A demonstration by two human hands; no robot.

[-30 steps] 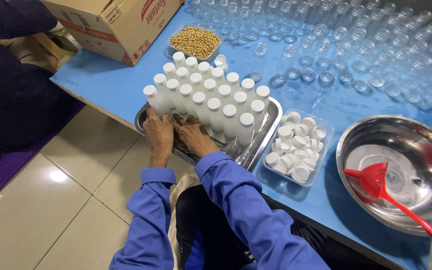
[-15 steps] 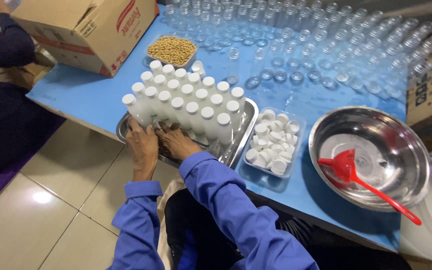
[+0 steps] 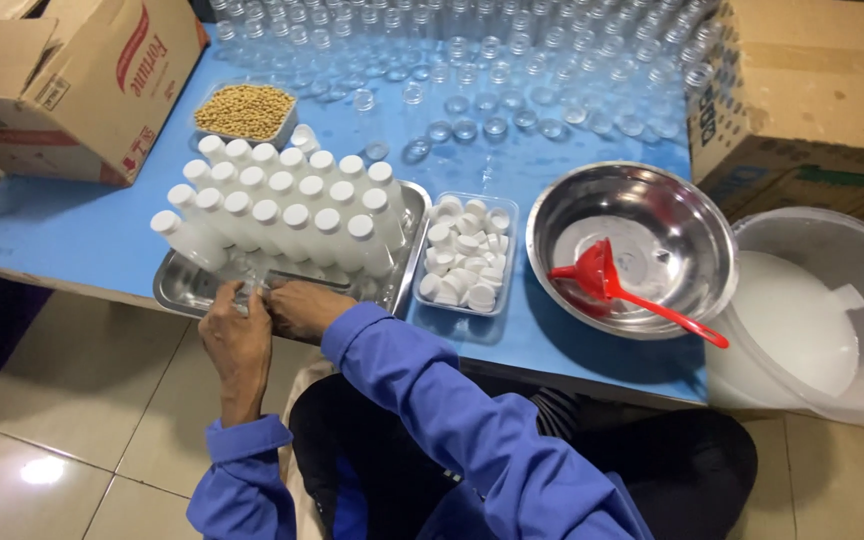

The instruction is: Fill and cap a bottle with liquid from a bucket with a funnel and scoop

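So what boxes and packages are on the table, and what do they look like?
Brown cardboard box with red print: far left corner of the blue table, flaps open.
Brown cardboard box with dark blue and green print: far right, behind the white plastic tub.
Clear plastic tray of white caps: between the metal tray of white-capped bottles and the steel bowl.

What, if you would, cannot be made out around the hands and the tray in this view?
- Head view: what the left hand and right hand grip; fingers cover it.
- Near floor of the steel tray: hidden by the hands.
- Capped bottles' contents: opaque.
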